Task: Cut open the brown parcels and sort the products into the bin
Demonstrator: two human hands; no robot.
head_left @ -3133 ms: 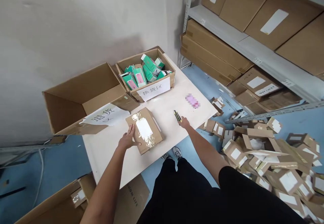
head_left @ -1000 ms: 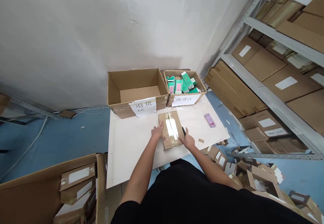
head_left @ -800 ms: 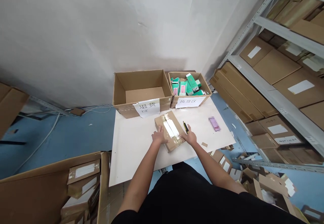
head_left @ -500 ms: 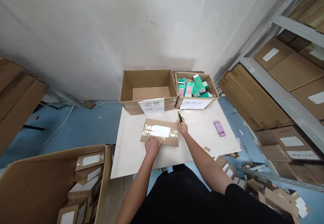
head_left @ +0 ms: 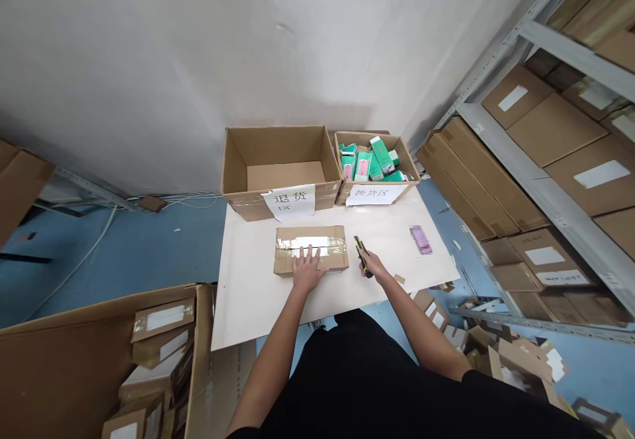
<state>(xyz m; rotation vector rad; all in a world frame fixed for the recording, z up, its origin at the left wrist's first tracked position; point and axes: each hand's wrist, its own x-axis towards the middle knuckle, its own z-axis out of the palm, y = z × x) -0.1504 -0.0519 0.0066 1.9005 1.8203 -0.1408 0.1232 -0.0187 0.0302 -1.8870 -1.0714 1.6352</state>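
A small taped cardboard parcel (head_left: 317, 248) with a white label lies crosswise on the white table (head_left: 248, 293). My left hand (head_left: 306, 272) rests flat on its near edge, fingers spread. My right hand (head_left: 376, 267) is just right of the parcel, closed round a black and yellow utility knife (head_left: 362, 254) whose tip points away from me.
At the table's back stand a big bare carton (head_left: 280, 171) and a smaller carton (head_left: 376, 168) of green packets, both with paper signs. A pink item (head_left: 421, 240) lies at the right. A carton of parcels (head_left: 114, 366) is lower left; shelves (head_left: 540, 181) and floor boxes right.
The parcel has been turned from lengthwise to crosswise on the table. My left hand moved onto its near edge. My right hand with the knife drew back to the parcel's right side.
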